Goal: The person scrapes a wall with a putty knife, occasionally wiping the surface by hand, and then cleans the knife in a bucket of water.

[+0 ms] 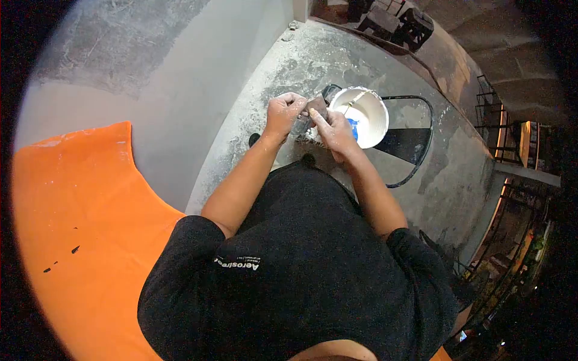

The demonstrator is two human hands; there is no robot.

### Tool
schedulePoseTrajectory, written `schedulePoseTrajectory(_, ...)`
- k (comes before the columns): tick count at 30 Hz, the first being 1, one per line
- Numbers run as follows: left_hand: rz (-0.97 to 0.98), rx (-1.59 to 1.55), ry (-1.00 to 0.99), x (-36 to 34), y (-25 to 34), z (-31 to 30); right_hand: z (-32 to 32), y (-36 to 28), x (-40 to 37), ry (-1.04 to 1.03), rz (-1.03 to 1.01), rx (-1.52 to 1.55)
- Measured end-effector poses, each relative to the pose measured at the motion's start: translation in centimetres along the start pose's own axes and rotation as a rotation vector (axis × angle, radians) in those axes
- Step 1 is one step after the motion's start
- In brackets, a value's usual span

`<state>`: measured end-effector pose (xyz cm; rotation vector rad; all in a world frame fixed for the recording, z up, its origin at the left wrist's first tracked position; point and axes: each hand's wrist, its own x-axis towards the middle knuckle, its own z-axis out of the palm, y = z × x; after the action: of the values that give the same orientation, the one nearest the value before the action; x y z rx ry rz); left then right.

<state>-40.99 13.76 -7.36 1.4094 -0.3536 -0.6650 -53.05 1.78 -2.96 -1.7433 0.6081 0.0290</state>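
A small grey-brown piece of sandpaper (pixel 317 109) is held between my two hands in front of my body. My left hand (pixel 285 112) pinches its left edge, fingers curled in. On the other side my right hand (pixel 337 131) grips it, the thumb lying along its face. White dust coats the fingers of both hands. Just beyond the right hand stands a white bucket (pixel 377 111) with a thin-handled tool and something blue inside; the tool's working end is not clear.
The bucket rests on or against a black-framed chair (pixel 406 144). White powder is scattered over the grey floor (pixel 313 54). At left is a grey wall (pixel 180 114) with an orange area (pixel 90 192). Dark furniture (pixel 391 24) stands at the back; metal racks (pixel 506 132) are at right.
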Motion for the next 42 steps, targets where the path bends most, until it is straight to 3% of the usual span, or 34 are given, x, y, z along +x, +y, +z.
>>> schedulePoseTrajectory(8, -0.072, 0.087, -0.037, 0.0, -0.6, -0.2, 1.8, 1.9, 0.3, -0.069, -0.101, -0.074)
schedulePoseTrajectory(10, -0.255, -0.379, 0.08, -0.7, 2.3, 0.8, 1.3, 0.1, -0.7, -0.022, 0.029, 0.097)
schedulePoseTrajectory(12, -0.288, -0.389, 0.026, -0.7, 2.3, 0.6, 0.9, 0.8, -0.5, -0.004, 0.043, 0.12)
schedulePoseTrajectory(14, -0.139, -0.326, -0.069, -0.8, 1.4, 0.4, 0.6, 1.7, -0.4, 0.022, 0.061, 0.147)
schedulePoseTrajectory(16, -0.141, -0.235, -0.144, -0.9, 0.6, 0.2, 0.4, 2.3, -0.4, 0.022, 0.049, 0.133)
schedulePoseTrajectory(19, -0.031, -0.042, -0.087, -0.7, -0.4, 0.0, 0.7, 2.4, -0.6, 0.008, 0.019, 0.057)
schedulePoseTrajectory(26, -0.067, 0.133, -0.022, -0.7, 0.0, 0.0, 2.0, 2.4, -0.7, 0.003, -0.014, 0.091)
schedulePoseTrajectory(28, -0.324, -0.439, 0.089, -1.0, 1.9, 0.3, 1.5, 2.5, -0.5, 0.04, 0.006, 0.069)
schedulePoseTrajectory(33, -0.163, -0.137, -0.069, -0.7, 0.4, -0.8, 0.4, 1.7, -0.7, 0.04, 0.047, 0.101)
schedulePoseTrajectory(42, -0.098, 0.022, -0.068, -0.9, -1.5, -0.9, 1.2, 2.9, -0.1, -0.005, -0.058, -0.068)
